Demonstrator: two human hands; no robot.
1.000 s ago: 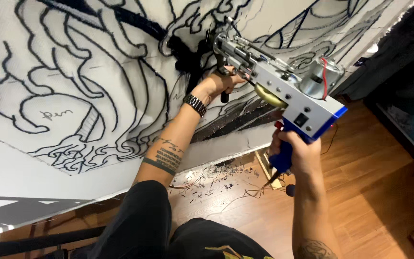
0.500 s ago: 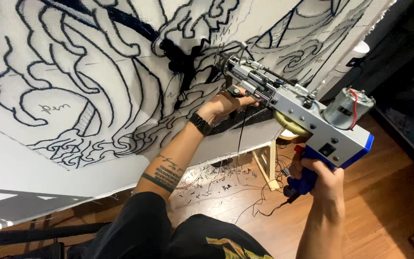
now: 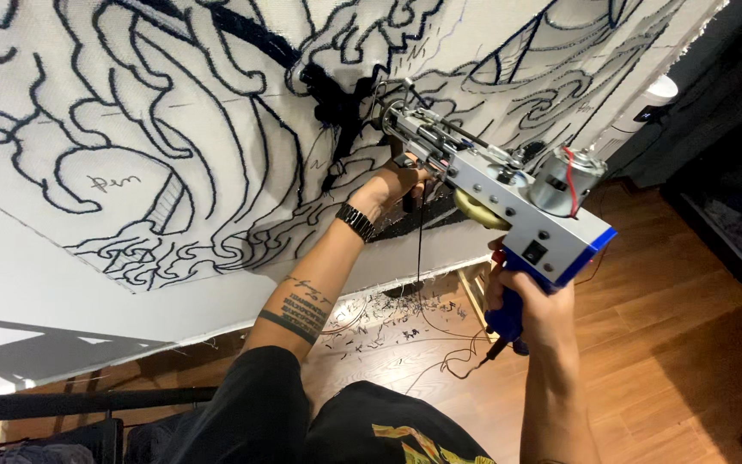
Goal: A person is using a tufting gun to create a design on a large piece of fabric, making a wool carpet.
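Behind the tufting gun (image 3: 508,206), left hand (image 3: 397,182) partly hidden.

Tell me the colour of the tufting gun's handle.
Blue, on the tufting gun's handle gripped by the right hand; seen in the head view.

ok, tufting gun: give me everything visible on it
The tufting gun is a silver-grey metal body with a blue underside and blue pistol grip, a cylindrical motor with a red wire on top, a brass-coloured gear at its side, and a black switch near the rear. It is tilted, its needle end pressed against the white cloth with black outlines. The right hand grips the blue handle; the left hand holds the front handle. A thin cord hangs below.
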